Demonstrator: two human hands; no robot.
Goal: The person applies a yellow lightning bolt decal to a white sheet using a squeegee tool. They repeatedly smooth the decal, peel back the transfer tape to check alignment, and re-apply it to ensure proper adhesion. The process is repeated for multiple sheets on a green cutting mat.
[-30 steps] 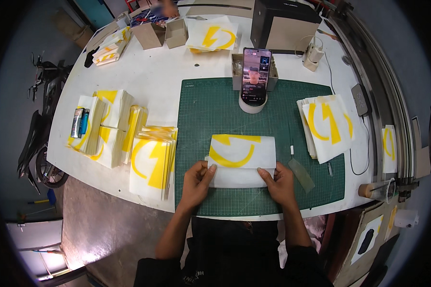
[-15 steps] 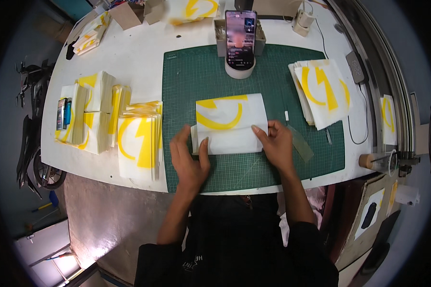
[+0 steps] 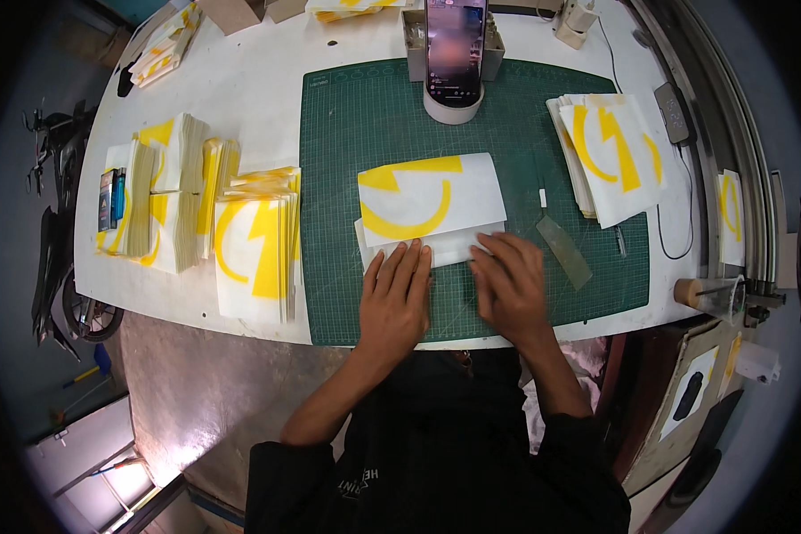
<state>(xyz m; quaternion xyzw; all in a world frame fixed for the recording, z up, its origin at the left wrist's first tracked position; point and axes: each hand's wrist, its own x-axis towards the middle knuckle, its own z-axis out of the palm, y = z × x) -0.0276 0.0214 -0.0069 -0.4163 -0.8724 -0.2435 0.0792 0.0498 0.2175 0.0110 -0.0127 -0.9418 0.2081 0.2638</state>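
Observation:
A white folded sheet with a yellow print (image 3: 476,191) lies on the green cutting mat (image 3: 347,116), its printed flap covering most of a white layer that shows along the near edge. My left hand (image 3: 394,301) rests there, fingers stretched out and tips on the near strip. At the sheet's near right corner is my right hand (image 3: 513,287), its fingers bent and touching the edge, thumb apart from them. Neither hand grips anything. Right of the sheet, a flat translucent blade-like strip (image 3: 564,254) with a white end lies on the mat.
Left stand several stacks of folded yellow-printed sheets (image 3: 245,294), a lighter (image 3: 118,200) on one. Another stack (image 3: 607,160) lies right. A phone (image 3: 455,53) stands on a white holder (image 3: 454,109) behind the sheet. A clear cup (image 3: 725,296) lies at the right edge.
My left hand has moved right from the sheet's left side to its near edge, fingers now extended. My right hand has let go of the right edge and moved nearer. The printed flap lies at a slight tilt.

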